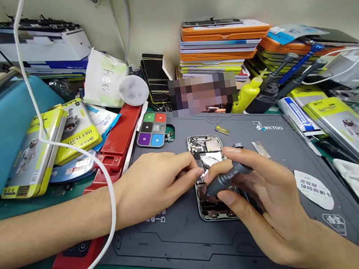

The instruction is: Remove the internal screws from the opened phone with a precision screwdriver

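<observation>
An opened phone (216,212) lies on the dark grey mat (183,250), its inner parts showing. My right hand (262,194) is closed round a grey screwdriver (228,179), which slants down to the left over the lower half of the phone; its tip is too small to make out. From the left, my left hand (162,179) reaches to the phone's left edge. Thumb and forefinger are pinched together there, and whatever they hold, if anything, is hidden. Behind the phone lies a small yellow piece (222,130), and a small metal strip (261,149) is to its right.
A white cable (111,194) hangs across the left side, over my left forearm. Left of the mat are a red tool (114,148) and yellow battery boxes (33,151). Stacked orange cases (225,31), a yellow bottle (249,94) and upright screwdrivers (280,72) stand behind it.
</observation>
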`<state>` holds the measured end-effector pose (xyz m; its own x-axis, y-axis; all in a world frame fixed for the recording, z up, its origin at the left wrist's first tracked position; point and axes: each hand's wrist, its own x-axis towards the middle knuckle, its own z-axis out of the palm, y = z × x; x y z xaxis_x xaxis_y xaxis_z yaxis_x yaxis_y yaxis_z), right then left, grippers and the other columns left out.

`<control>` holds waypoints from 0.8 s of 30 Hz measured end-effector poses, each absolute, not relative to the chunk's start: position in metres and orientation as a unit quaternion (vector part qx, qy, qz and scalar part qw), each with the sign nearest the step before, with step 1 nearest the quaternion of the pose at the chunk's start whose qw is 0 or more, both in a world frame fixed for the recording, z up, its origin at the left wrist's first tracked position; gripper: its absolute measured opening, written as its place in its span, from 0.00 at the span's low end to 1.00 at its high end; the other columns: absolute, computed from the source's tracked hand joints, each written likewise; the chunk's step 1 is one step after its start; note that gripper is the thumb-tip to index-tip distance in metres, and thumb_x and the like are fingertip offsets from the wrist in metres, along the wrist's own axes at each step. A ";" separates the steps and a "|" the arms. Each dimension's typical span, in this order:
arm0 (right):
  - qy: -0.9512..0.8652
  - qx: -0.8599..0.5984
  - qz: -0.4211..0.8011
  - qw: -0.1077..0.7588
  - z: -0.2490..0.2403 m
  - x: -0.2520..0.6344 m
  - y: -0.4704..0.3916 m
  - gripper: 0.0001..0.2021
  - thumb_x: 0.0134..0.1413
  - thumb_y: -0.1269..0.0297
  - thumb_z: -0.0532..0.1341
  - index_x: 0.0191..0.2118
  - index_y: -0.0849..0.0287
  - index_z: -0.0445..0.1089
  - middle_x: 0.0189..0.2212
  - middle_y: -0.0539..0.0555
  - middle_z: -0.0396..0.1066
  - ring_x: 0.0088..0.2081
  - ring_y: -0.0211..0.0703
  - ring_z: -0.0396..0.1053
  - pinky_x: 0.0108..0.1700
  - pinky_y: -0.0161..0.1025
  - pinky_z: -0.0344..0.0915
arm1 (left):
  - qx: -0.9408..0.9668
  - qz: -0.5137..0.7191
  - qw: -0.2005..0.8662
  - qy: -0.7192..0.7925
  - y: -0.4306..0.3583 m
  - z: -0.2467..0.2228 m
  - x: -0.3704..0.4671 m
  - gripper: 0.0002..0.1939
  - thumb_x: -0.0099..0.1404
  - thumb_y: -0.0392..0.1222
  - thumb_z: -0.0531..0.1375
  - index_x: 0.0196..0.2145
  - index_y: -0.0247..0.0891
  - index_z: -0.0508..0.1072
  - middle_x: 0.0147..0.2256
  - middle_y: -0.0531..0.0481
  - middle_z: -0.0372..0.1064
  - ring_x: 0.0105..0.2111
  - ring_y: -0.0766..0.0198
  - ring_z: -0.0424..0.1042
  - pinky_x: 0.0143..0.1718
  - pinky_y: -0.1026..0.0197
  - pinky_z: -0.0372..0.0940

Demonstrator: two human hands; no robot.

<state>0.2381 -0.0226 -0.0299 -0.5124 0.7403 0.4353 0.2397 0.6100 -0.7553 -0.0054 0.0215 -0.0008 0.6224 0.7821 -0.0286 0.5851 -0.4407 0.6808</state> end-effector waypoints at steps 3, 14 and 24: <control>-0.803 -0.312 0.324 0.390 -0.029 0.238 -0.023 0.42 0.66 0.85 0.58 0.77 0.45 0.47 0.69 0.61 0.63 0.62 0.51 0.73 0.62 0.52 0.79 | 0.838 0.146 0.338 0.403 0.022 -0.001 -0.006 0.12 0.80 0.45 0.54 0.38 0.42 0.72 0.32 0.57 0.74 0.31 0.65 0.70 0.34 0.63 0.54; -0.788 -0.323 0.350 0.390 -0.031 0.240 -0.022 0.39 0.67 0.83 0.57 0.77 0.45 0.50 0.62 0.62 0.69 0.56 0.52 0.77 0.46 0.47 0.84 | 0.844 0.135 0.326 0.403 0.022 0.003 -0.005 0.10 0.79 0.42 0.56 0.40 0.41 0.75 0.34 0.55 0.77 0.33 0.63 0.74 0.34 0.63 0.57; -0.795 -0.307 0.348 0.391 -0.028 0.239 -0.021 0.39 0.67 0.83 0.56 0.76 0.46 0.49 0.59 0.61 0.72 0.57 0.51 0.76 0.44 0.44 0.83 | 0.843 0.158 0.344 0.383 0.024 0.000 -0.006 0.08 0.80 0.40 0.57 0.42 0.42 0.76 0.38 0.57 0.80 0.37 0.64 0.78 0.39 0.64 0.61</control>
